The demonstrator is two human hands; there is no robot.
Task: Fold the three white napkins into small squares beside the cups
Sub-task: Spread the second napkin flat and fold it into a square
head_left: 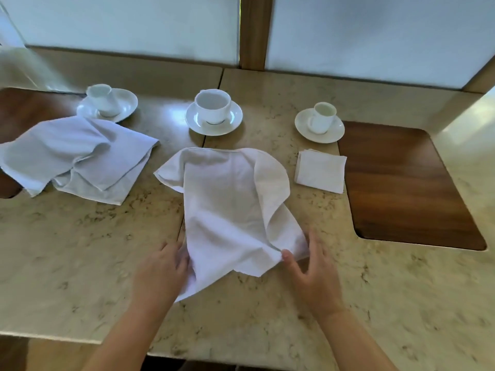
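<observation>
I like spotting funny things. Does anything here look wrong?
Yes. The left cup leans tilted on its saucer, while the other two cups stand upright. The left napkin lies crumpled, not yet folded.

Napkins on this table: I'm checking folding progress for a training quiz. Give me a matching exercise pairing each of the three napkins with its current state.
Things:
1. left napkin
2. middle napkin
3. right napkin

States:
A. folded into a small square below a cup
B. rumpled, untouched, partly over a saucer's edge
C. spread loosely, held at its near edge by both hands

Pairs: 1-B, 2-C, 3-A. The left hand and right hand grip only the middle napkin.
</observation>
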